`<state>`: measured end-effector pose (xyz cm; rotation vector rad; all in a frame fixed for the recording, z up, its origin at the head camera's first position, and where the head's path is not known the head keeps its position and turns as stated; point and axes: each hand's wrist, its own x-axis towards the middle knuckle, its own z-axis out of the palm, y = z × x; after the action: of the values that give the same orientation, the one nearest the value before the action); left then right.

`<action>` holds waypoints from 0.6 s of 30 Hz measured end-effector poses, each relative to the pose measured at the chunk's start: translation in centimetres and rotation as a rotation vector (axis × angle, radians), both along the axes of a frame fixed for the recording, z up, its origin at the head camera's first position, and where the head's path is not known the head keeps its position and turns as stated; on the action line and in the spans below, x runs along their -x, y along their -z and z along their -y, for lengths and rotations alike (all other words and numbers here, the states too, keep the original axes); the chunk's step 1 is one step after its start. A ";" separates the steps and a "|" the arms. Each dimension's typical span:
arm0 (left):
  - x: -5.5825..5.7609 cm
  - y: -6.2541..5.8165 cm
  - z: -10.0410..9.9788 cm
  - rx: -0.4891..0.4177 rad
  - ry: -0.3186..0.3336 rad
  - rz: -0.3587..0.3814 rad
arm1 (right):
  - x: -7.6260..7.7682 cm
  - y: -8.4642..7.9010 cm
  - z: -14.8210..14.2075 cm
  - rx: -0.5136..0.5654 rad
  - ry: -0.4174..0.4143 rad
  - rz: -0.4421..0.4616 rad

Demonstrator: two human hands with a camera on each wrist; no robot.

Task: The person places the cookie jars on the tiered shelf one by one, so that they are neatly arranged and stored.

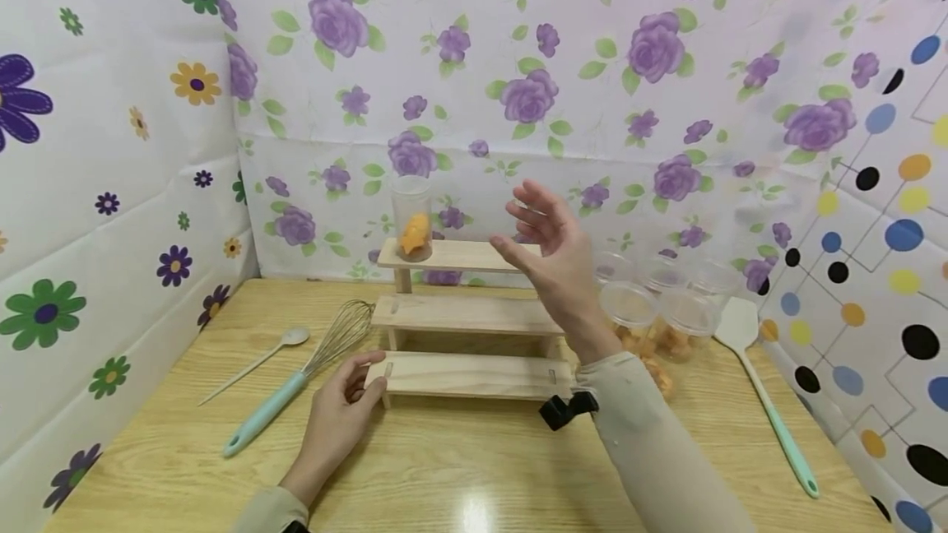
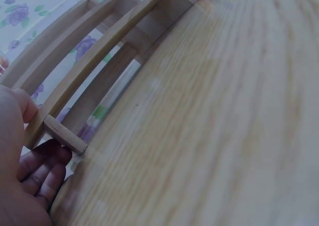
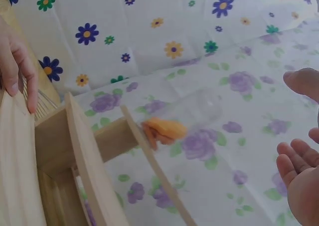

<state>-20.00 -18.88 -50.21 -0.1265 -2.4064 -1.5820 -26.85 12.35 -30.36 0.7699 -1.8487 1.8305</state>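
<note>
A three-tiered wooden shelf (image 1: 474, 315) stands on the table in the head view. My left hand (image 1: 338, 418) holds the left end of its lowest step, with the thumb on one side and the fingers by the end piece in the left wrist view. On the left of the top tier stands a clear cup (image 1: 410, 197) with a small orange figure (image 1: 415, 234) inside. Raised above the shelf's right part, my right hand (image 1: 559, 270) has its fingers spread apart from the thumb and nothing between them. The cup (image 3: 204, 104) is apart from it in the right wrist view.
Right of the shelf, several clear cups (image 1: 692, 311) stand close together, some with orange figures (image 1: 676, 340). A spatula (image 1: 770, 401) lies at the far right. On the left lie a whisk (image 1: 285, 397) and a small spoon (image 1: 259, 360). Patterned cloths (image 1: 474, 64) hang around the table.
</note>
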 end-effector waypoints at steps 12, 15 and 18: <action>-0.1 -0.1 0.0 -0.007 0.002 0.004 | -3.4 -0.4 -7.9 0.048 0.146 -0.063; 0.0 -0.2 -0.1 -0.006 -0.001 0.006 | -4.1 -0.2 -9.7 0.038 0.173 -0.073; 0.0 -0.2 -0.1 0.002 -0.001 0.008 | -4.8 0.2 -11.5 0.033 0.205 -0.068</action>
<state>-20.00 -18.80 -50.01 -0.1205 -2.4138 -1.5824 -22.05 23.80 -30.58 0.5993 -1.7795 1.6813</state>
